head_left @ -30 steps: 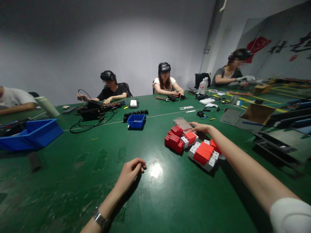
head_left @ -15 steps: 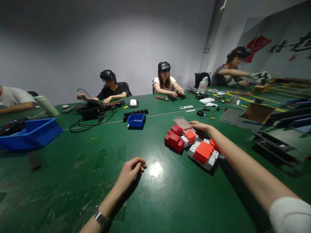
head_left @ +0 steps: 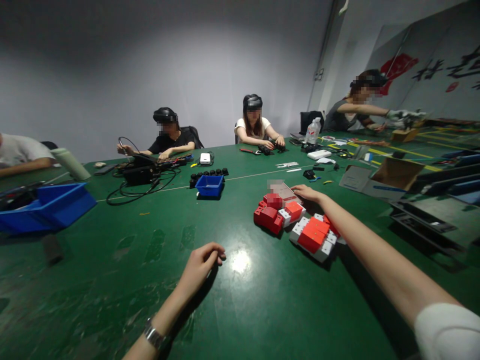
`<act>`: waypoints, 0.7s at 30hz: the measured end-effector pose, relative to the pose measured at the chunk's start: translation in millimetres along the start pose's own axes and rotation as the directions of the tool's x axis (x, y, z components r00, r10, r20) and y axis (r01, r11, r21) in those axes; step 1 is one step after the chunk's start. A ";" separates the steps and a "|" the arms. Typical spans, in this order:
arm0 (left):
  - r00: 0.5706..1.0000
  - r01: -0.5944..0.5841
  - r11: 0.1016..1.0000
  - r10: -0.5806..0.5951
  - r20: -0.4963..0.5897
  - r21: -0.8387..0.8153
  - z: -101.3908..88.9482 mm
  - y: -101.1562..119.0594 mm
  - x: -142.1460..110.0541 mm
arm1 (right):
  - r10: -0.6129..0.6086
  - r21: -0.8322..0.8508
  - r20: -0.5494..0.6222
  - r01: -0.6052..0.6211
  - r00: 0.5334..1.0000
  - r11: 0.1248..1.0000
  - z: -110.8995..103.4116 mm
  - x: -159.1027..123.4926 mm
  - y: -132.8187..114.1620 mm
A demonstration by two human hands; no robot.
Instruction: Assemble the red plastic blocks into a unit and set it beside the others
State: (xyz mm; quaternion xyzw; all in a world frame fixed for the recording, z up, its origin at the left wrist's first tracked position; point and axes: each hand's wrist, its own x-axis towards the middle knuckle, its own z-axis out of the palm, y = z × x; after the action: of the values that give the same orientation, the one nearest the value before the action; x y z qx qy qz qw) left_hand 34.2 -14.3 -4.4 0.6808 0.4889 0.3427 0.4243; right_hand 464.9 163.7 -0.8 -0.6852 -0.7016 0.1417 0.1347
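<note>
My left hand (head_left: 202, 265) lies on the green table (head_left: 255, 320), its fingers loosely bent with a gap to the thumb, holding nothing. My right hand (head_left: 308, 194) rests with fingers stretched out at the right edge of a flat clear-topped case (head_left: 284, 191); its fingertips are partly hidden. Close by sit a dark red block (head_left: 268, 219), a small orange-and-white module (head_left: 294, 213) that looks like a circuit breaker, and a wider orange-and-white module (head_left: 314, 236) of the same look. Another orange piece (head_left: 333, 226) is partly covered by my right forearm.
A small blue bin (head_left: 210, 186) stands before a row of black parts (head_left: 212, 174). Left is a large blue bin (head_left: 48, 207); behind it, a black device (head_left: 138, 174) with cables. An open cardboard box (head_left: 386, 177) stands right. Several co-workers sit around the table.
Both my hands and the modules stay where they were. At the far right a gloved co-worker has stretched an arm further to the right.
</note>
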 end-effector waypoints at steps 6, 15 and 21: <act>1.000 -0.004 1.000 0.004 0.003 0.006 -0.2 -0.3 0.2 | 0.074 -0.049 0.053 -0.072 0.996 0.996 -1.2 -0.1 -2.9; 1.000 -0.010 1.000 0.010 0.004 0.005 0.3 1.1 0.3 | 0.089 -0.078 0.069 -0.083 0.994 0.993 -2.9 -2.8 -7.1; 1.000 -0.009 1.000 0.009 -0.003 -0.003 0.5 0.7 0.2 | 0.096 -0.074 0.063 -0.091 0.993 0.993 -3.9 -4.5 -9.3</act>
State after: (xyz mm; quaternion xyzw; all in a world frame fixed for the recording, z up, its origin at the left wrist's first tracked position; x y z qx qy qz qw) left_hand 34.9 -14.3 -4.0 0.6819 0.4860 0.3462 0.4230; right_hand 457.8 159.1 6.4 -0.7166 -0.6774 0.1455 0.0801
